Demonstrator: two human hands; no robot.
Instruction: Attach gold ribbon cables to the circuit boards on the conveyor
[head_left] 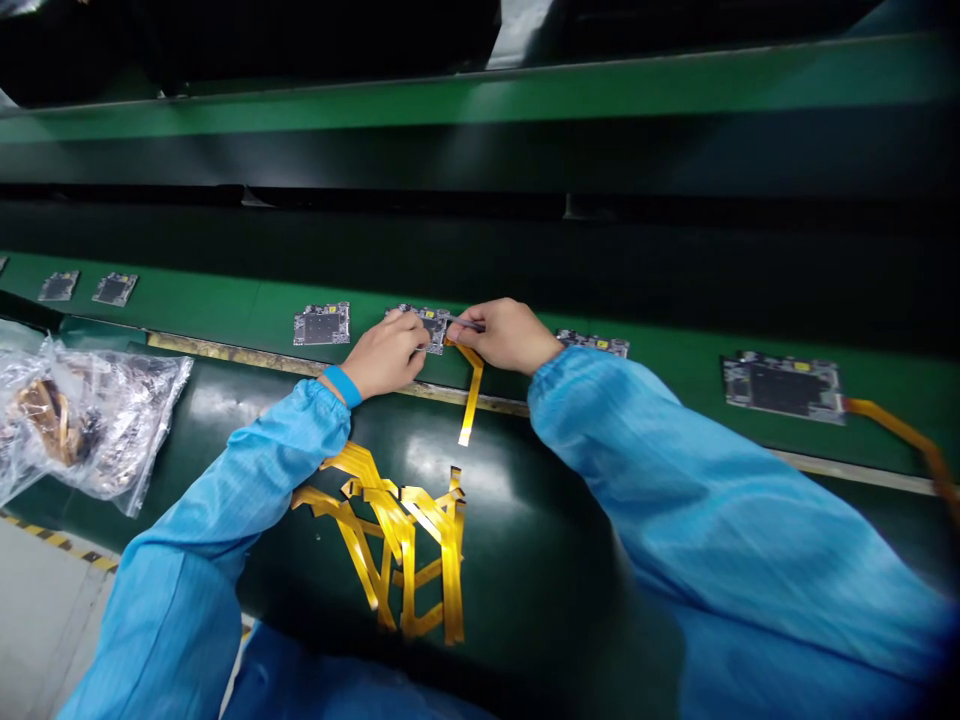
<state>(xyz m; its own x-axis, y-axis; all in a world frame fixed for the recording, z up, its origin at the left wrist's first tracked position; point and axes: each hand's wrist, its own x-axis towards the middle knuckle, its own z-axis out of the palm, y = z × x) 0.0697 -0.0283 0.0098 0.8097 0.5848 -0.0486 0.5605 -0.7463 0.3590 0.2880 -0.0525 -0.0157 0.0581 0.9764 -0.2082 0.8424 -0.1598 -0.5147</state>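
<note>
My left hand [386, 353] is closed on a small circuit board [429, 322] that lies on the green belt [225, 305]. My right hand [508, 334] is closed around a thin metal tool [466, 323], its tip at the board's right edge. An orange flex strip [472, 390] hangs from that edge down over the belt's rim. A heap of several more orange flex strips [397, 530] lies on the dark green bench below my arms. Both arms wear blue sleeves, and a blue band sits on my left wrist.
More boards lie along the belt: one [322, 324] just left of my hands, two [86, 288] at far left, one [596, 343] behind my right wrist, one with an orange strip fitted [784, 386] at right. A clear plastic bag of parts [75, 420] sits at left.
</note>
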